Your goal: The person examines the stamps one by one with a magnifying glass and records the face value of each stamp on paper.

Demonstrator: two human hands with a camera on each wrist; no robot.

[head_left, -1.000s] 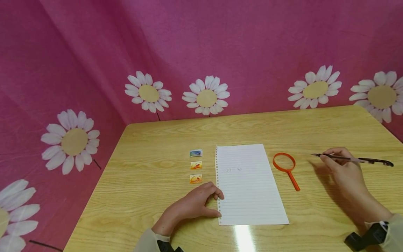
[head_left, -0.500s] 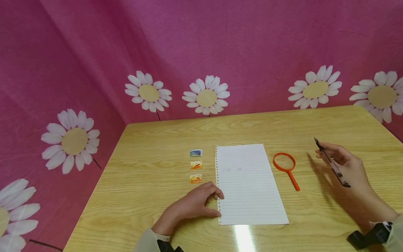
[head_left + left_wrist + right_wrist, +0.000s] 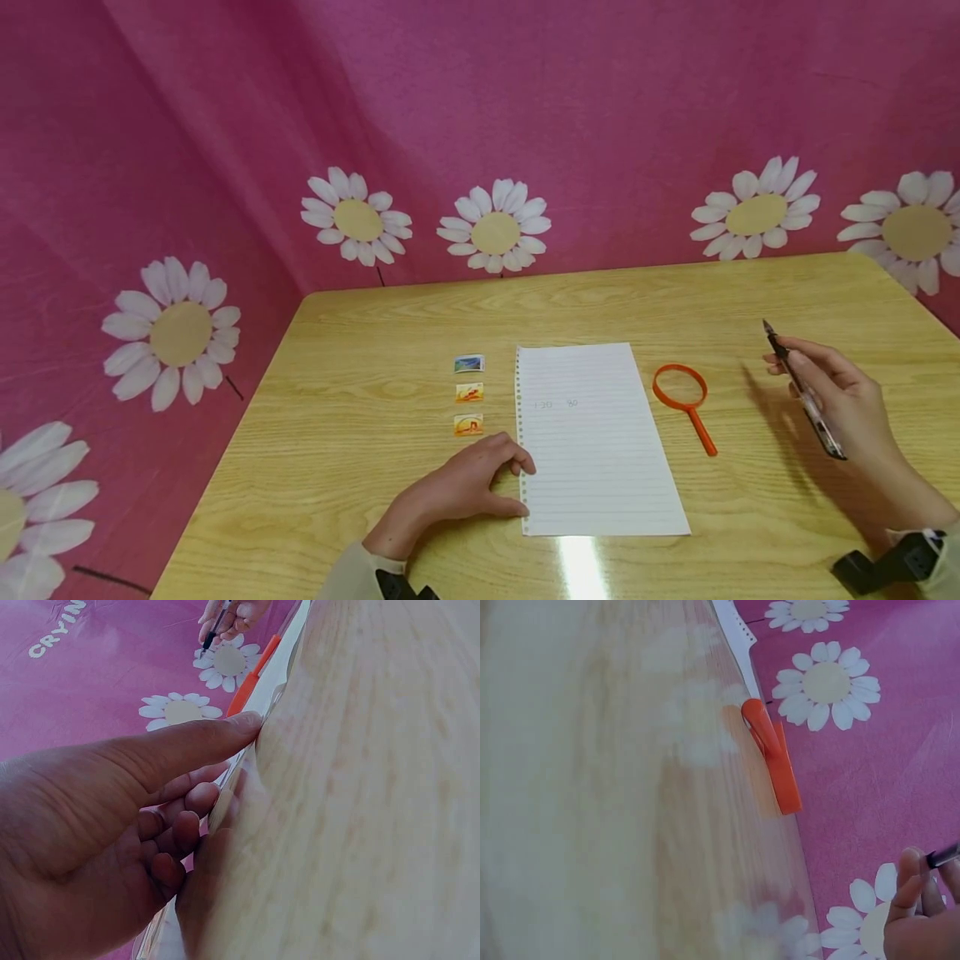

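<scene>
Two faint numbers (image 3: 555,404) stand on the lined sheet (image 3: 600,467) on the counter (image 3: 337,400), other lines blank: the writing looks barely begun. The right hand (image 3: 851,408) pinches a pen (image 3: 812,408) well off it; the left hand (image 3: 468,479), thumb and forefinger spread, touches its edge.

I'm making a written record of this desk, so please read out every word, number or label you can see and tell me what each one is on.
"120": handwritten on the lined loose-leaf paper.
"80": handwritten on the same sheet.
"CRYIN": white letters on the pink curtain, cut off by the frame edge.
Any print on the stamp-like cards or pen: too small to read.
</scene>
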